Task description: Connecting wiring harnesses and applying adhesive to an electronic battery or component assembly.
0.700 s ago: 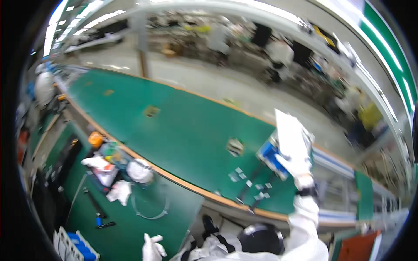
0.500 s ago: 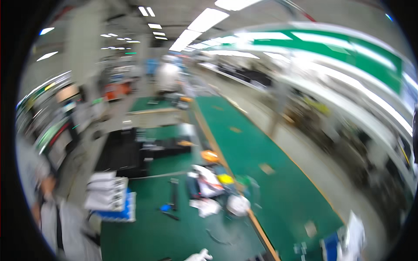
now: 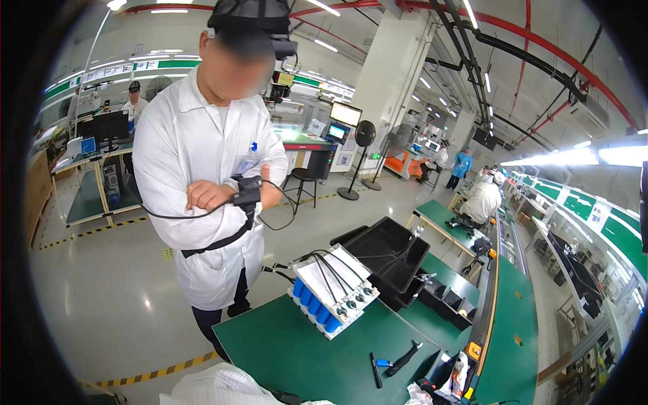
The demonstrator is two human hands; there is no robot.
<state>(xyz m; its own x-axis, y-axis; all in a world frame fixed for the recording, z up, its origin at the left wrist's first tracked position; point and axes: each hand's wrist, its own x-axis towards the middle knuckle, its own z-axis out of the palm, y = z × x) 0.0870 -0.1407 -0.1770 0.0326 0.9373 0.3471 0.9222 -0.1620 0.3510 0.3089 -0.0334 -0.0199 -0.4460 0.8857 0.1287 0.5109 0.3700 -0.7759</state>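
Observation:
A white sleeve, my left forearm [image 3: 219,386], crosses the lower edge, with a black wrist device [image 3: 286,398] at its end. Only a thin white sliver of my left hand [image 3: 319,403] shows; its fingers are hidden. My right hand is out of view. Beyond the sleeve, on the green bench [image 3: 290,351], stands a block of blue cylinders [image 3: 314,309] under a white top plate [image 3: 331,273], black cables running over it. To its right lie a thin black pen-like tool [image 3: 375,370] and a black-handled tool [image 3: 403,359] with a small blue piece [image 3: 383,363].
Across the bench's left corner stands a co-worker [image 3: 209,155] in a white coat, arms folded. Behind the block sit a large black tray [image 3: 388,253] and small black bins [image 3: 445,304]. A dark box with white crumpled material [image 3: 459,371] is at the near right, beside a long green surface [image 3: 516,317].
My view has swung left and sharpened from blur. The co-worker now stands in full view, and the block appears nearer the middle. The white-gloved hand at the lower edge has nearly left the picture.

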